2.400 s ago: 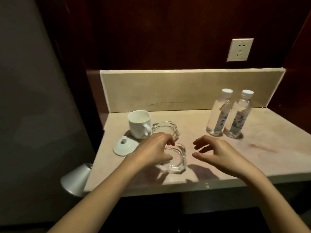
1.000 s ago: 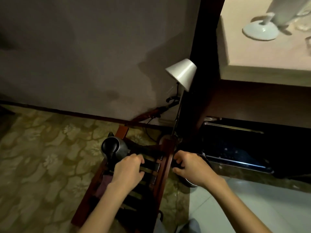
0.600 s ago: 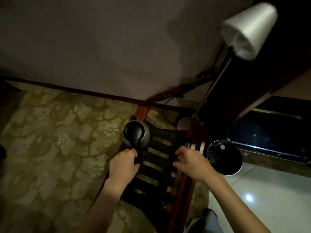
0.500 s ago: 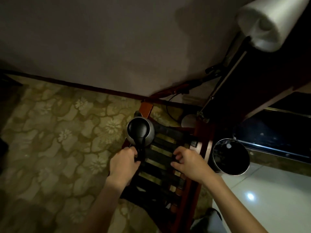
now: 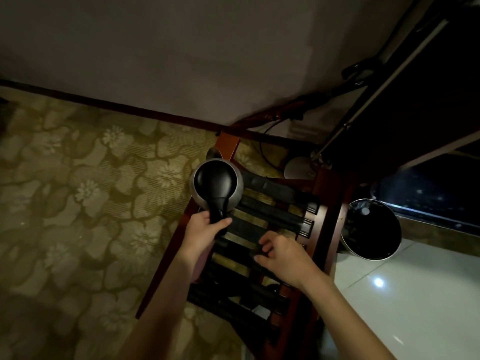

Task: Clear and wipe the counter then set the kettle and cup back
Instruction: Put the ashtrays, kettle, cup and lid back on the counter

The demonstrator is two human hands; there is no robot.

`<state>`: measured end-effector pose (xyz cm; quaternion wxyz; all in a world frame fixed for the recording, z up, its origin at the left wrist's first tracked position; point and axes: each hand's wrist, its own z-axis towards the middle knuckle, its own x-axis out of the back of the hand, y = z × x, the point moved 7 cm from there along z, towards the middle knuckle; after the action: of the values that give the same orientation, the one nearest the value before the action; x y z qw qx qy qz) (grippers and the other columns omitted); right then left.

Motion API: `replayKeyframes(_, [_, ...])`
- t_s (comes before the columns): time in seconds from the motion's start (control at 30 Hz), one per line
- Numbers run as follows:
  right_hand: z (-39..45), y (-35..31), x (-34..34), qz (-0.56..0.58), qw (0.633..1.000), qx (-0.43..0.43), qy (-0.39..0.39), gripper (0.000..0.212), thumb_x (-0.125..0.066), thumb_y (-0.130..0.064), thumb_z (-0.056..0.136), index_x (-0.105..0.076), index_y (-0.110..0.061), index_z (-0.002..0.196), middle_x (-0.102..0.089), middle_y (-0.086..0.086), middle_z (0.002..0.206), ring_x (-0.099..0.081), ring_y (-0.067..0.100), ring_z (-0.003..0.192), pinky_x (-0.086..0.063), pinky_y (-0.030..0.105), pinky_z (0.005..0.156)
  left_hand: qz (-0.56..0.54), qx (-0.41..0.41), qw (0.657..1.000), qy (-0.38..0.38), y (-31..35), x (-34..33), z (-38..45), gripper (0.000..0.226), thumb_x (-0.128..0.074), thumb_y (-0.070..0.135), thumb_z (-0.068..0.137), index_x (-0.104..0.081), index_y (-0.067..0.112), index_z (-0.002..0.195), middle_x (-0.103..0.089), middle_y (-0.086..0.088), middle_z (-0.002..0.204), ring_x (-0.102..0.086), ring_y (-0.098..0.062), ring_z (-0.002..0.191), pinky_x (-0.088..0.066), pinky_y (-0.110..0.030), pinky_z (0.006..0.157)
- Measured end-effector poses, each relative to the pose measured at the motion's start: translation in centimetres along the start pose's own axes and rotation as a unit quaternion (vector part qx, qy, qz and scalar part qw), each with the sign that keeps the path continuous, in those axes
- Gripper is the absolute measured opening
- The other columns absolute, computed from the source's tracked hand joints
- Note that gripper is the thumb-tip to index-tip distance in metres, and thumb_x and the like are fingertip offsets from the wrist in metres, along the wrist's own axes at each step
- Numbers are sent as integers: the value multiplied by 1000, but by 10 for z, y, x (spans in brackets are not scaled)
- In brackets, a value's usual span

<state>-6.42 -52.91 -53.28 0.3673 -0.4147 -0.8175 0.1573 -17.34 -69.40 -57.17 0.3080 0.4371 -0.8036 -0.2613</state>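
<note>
A steel kettle (image 5: 217, 183) with a black lid and black handle sits at the far left corner of a wooden luggage rack (image 5: 265, 229) with dark straps. My left hand (image 5: 205, 231) grips the kettle's handle from below. My right hand (image 5: 281, 253) rests on the rack's straps to the right, fingers loosely curled, holding nothing that I can see. The counter and the cup are out of view.
A round metal waste bin (image 5: 371, 228) stands right of the rack on pale tiles (image 5: 405, 294). A floor lamp's base (image 5: 298, 168) and pole rise behind the rack, with cables along the wall. Patterned carpet (image 5: 78, 216) spreads to the left.
I turned from the counter down to the rack. My left hand closed round the kettle's handle. My right hand slid slightly toward me along the straps.
</note>
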Motion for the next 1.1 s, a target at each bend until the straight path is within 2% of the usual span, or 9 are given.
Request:
replayKeyframes(0.13, [-1,11,1,9,1000,-3,-2,39,-66,-35,86,-55,-19,119,-63,1,113,-61,19,101,-51,36,88,-41,-18,999,-5,-5,-3,1,19,-74,-1,76,-70,17,84,-73,-5,90,-68,-15,90,-51,-32,88])
replayKeyframes(0.3, [-11,12,11,35,999,14,-2,38,-67,-33,86,-56,-19,119,-62,-2,110,-61,14,100,-51,31,88,-91,-51,995,1,20,-9,-15,20,-71,-3,79,-70,5,97,-74,-3,92,-70,-11,90,-52,-16,77])
replayKeyframes(0.43, [-27,10,33,84,996,32,9,41,-69,-32,85,-55,-20,121,-61,-5,110,-59,9,101,-50,26,89,-82,-60,994,-47,51,-24,-49,19,-73,5,80,-72,8,98,-75,-7,97,-69,-16,98,-51,-30,90])
replayKeyframes(0.53, [-48,2,55,113,991,67,38,49,-72,-33,82,-52,-24,126,-58,-12,115,-55,0,108,-44,9,87,-99,-67,988,-97,79,-41,-87,22,-74,10,76,-72,8,98,-74,-9,98,-69,-19,99,-51,-34,92])
replayKeyframes(0.6, [-70,-5,71,138,984,101,59,51,-75,-34,79,-52,-31,125,-56,-19,117,-52,-7,111,-39,3,88,-105,-81,984,-118,105,-51,-116,30,-74,19,71,-71,8,100,-74,-8,98,-69,-19,99,-52,-32,90])
replayKeyframes(0.73, [-121,-20,97,194,966,154,80,45,-78,-27,78,-54,-44,112,-60,-33,107,-52,-19,107,-38,3,89,-102,-116,974,-163,164,-71,-171,33,-73,24,69,-72,9,99,-75,-7,97,-70,-18,98,-54,-28,86])
replayKeyframes(0.87, [-174,-25,132,206,945,208,145,27,-75,-31,79,-69,-29,105,-69,-20,100,-63,-6,98,-47,14,84,-94,-158,959,-217,220,-94,-229,30,-75,21,67,-73,10,95,-75,-9,96,-71,-21,94,-56,-24,76])
replayKeyframes(1.0, [-236,-33,187,178,922,270,215,38,-71,-45,80,-57,-47,115,-62,-25,118,-57,-7,112,-41,9,92,-61,-223,938,-257,276,-117,-287,26,-82,24,71,-76,17,94,-74,-6,99,-70,-20,96,-55,-24,79])
replayKeyframes(1.1, [-286,-37,227,172,900,320,242,54,-71,-36,82,-47,-57,127,-53,-35,127,-49,-8,123,-35,6,97,-52,-266,924,-270,316,-137,-330,29,-82,27,69,-75,23,98,-74,-5,100,-70,-20,97,-54,-23,80])
